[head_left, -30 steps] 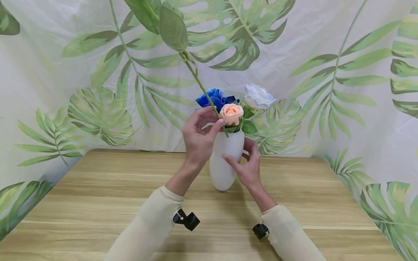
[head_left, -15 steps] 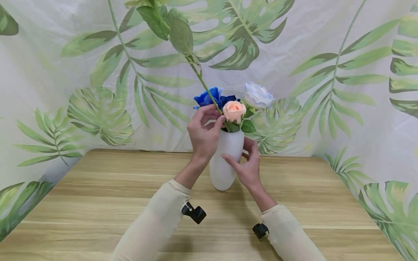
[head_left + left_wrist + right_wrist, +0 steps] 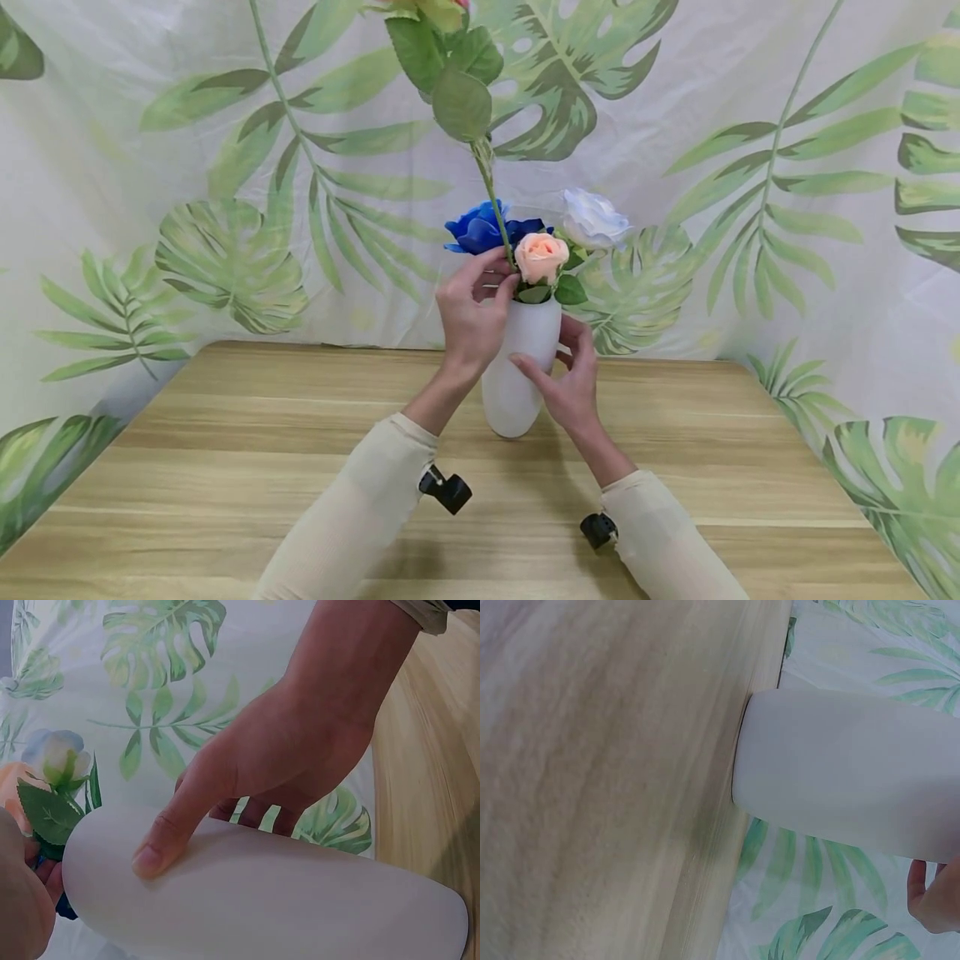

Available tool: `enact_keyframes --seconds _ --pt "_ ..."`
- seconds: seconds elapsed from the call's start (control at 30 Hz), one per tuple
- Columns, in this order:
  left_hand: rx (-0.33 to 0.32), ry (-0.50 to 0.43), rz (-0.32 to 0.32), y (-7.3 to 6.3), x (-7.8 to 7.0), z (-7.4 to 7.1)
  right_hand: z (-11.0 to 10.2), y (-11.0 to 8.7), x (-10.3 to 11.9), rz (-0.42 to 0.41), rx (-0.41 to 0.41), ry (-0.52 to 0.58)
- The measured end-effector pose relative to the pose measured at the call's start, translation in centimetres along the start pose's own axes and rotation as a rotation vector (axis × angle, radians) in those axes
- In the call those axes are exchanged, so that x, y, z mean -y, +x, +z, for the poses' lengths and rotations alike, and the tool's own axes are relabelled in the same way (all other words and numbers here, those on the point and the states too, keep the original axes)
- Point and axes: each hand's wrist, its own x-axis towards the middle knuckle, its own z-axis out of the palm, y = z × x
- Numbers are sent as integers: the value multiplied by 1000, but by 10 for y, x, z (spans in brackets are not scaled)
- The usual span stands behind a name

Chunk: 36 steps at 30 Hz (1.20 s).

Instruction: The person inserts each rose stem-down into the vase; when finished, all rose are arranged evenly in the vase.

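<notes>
In the head view, my left hand (image 3: 471, 318) pinches the green stem (image 3: 492, 187) of a long artificial flower just above the mouth of a white vase (image 3: 512, 392). Broad leaves (image 3: 461, 104) grow on this stem, and its pink-and-green bloom is cut off by the top edge. The stem's lower end is hidden behind my fingers. My right hand (image 3: 573, 387) grips the vase's right side, its thumb across the front; the left wrist view shows this right hand (image 3: 292, 750) large. A peach rose (image 3: 542, 257), a blue flower (image 3: 477, 227) and a pale white-blue rose (image 3: 595, 219) stand in the vase.
The vase stands upright on a wood-grain table (image 3: 300, 467), towards its back edge. Behind hangs a white cloth (image 3: 637, 142) printed with green leaves. Small black cameras (image 3: 447, 490) are strapped at both wrists.
My left hand has shifted slightly right, bringing the stem towards the vase mouth. The stem has swung more upright, its leaves moving right and its bloom coming into view. My right hand stays on the vase.
</notes>
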Motion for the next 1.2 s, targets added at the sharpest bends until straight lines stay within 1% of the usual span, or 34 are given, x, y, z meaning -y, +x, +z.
enact_keyframes --seconds 0.1,0.2,0.37,0.5,0.83,1.07,1.2 --pt "2 28 23 0 0 1 1 1 -1 -9 -3 -7" --pt "1 60 32 0 1 1 1 1 -1 -11 -4 -18" --pt "-15 78 11 -1 2 1 1 0 -1 -4 -2 -17" --pt "-28 78 -12 2 1 2 1 -1 -2 -3 2 -18" --pt "2 7 -75 6 0 1 1 0 -2 -20 -9 -4" --pt "1 -56 -76 8 1 0 0 0 -1 -15 -12 -7" --pt "20 -71 -68 9 0 -1 1 0 -1 -16 -12 -13"
